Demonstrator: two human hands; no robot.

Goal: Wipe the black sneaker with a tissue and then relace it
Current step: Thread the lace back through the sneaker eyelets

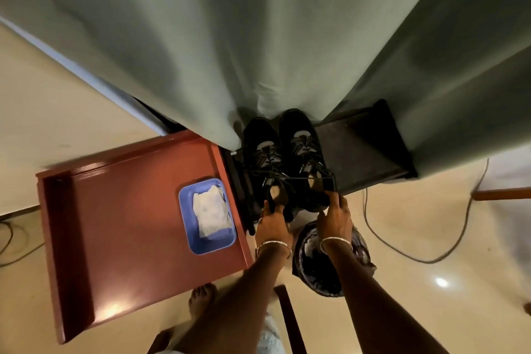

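Two black sneakers with grey panels stand side by side, toes pointing away from me, at the foot of a grey-green curtain. My left hand [271, 223] grips the heel of the left sneaker [265, 161]. My right hand [334, 217] grips the heel of the right sneaker [304, 152]. A black lace runs loose across both shoe openings. A folded white tissue [212, 214] lies in a blue tray [188, 227] on the red table [123, 210] to the left of the shoes.
The grey-green curtain [258, 37] hangs over the far side. A dark low shelf [365, 152] sits right of the shoes. A lined waste bin [321, 273] stands below my right wrist. A cable [402, 250] trails on the floor at right. My bare foot [201, 300] is beside the table.
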